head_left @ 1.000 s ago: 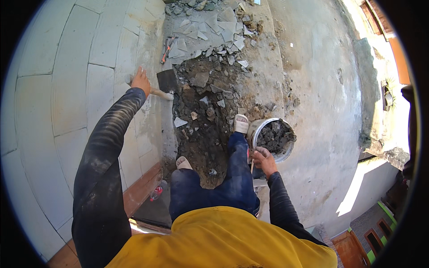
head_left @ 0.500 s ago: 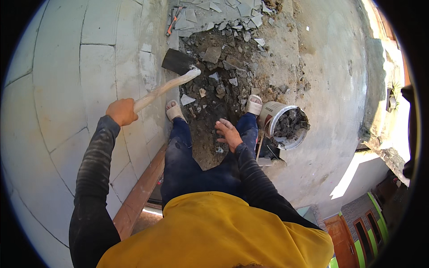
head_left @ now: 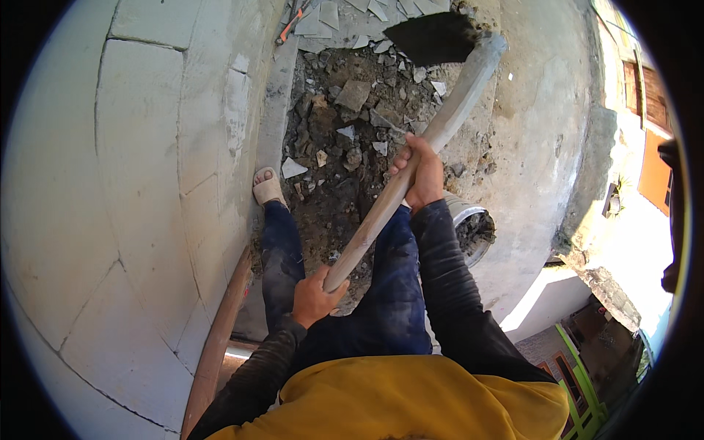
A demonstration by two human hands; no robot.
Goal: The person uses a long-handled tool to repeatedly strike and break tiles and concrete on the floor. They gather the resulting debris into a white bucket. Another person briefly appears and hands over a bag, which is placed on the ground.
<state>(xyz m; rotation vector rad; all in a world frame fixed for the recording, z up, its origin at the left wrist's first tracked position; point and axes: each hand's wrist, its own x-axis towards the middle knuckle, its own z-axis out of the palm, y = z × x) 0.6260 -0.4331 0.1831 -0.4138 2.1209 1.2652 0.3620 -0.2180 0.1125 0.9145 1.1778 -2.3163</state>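
Hoe blade lifted; both hands now on handle, earlier left only.

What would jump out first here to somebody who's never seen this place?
Probably the long wooden-handled hoe slanting across the middle, gripped low by the left hand and higher by the right hand, its dark blade at the top. Next, the yellow shirt along the bottom edge, and the rubble-strewn broken ground in the upper centre.
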